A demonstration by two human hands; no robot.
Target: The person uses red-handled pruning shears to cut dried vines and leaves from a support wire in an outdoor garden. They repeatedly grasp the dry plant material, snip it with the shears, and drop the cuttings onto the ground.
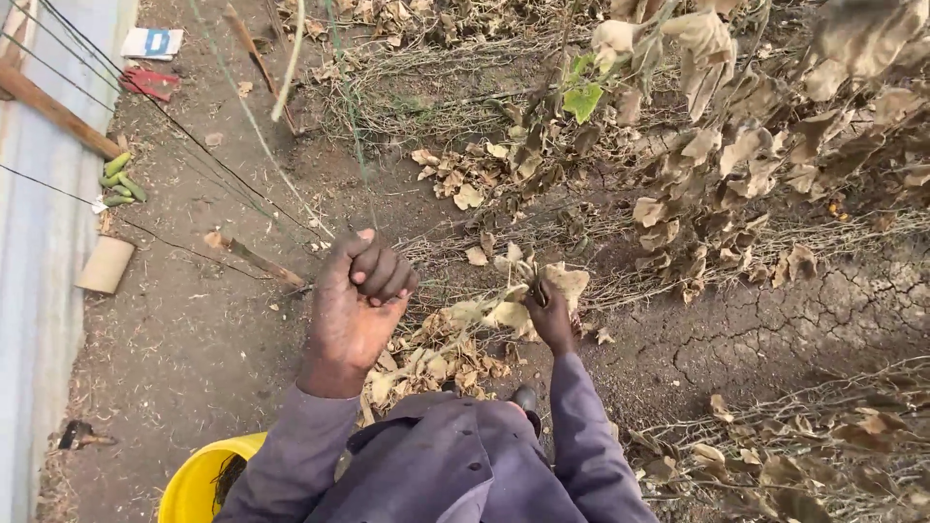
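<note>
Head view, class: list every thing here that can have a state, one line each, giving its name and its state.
left hand: raised, closed in a fist around thin strings
right hand: low, gripping dry leaves
dry leaves: withered, yellow-brown, bunched at the hand
vines: dried out, leaves curled
green leaf: fresh
soil: dry, cracked
yellow bucket: upright, open
cardboard tube: lying on its side
green cucumbers: piled on the ground
</note>
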